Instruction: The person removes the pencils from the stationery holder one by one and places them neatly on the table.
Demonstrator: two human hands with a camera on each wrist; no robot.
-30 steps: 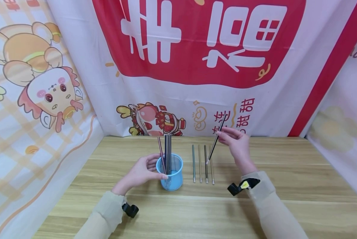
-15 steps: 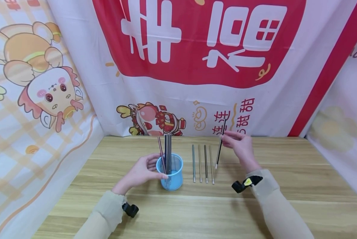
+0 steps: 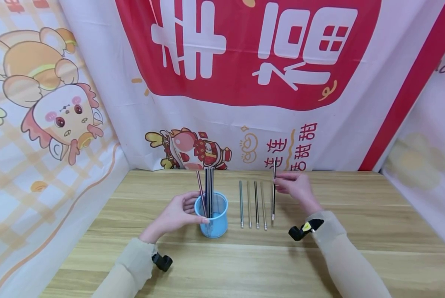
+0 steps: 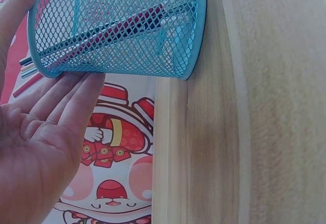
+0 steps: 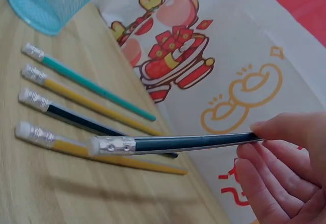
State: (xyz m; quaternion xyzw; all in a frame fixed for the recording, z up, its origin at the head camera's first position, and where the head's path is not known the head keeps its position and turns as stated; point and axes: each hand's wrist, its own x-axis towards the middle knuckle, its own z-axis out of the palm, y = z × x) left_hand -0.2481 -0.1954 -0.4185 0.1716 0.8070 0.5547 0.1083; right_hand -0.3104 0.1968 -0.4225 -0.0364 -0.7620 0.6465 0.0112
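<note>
My left hand (image 3: 175,213) grips a light blue mesh pencil cup (image 3: 218,227), thumb at its near side and fingers behind it. Several pencils (image 3: 209,186) stand inside the cup, leaning to its left. Between thumb and fingertips my right hand (image 3: 298,187) pinches a dark pencil (image 5: 193,142), its white eraser end pointing down close over the table. Just left of it, side by side, lie a green pencil (image 5: 97,87), a yellow pencil (image 5: 102,100), a black pencil (image 5: 81,119) and another yellow pencil (image 3: 264,205), eraser ends toward me.
The wooden table (image 3: 226,269) runs back to a white and red printed cloth (image 3: 245,99). Another printed cloth (image 3: 39,186) bounds the left side. A black wrist camera (image 3: 162,262) sits on the left sleeve, and another black camera (image 3: 298,232) on the right.
My right hand has moved the dark pencil from over the row to its right side and lowered it, turning it from slanted to nearly parallel with the row. My left hand stays on the cup.
</note>
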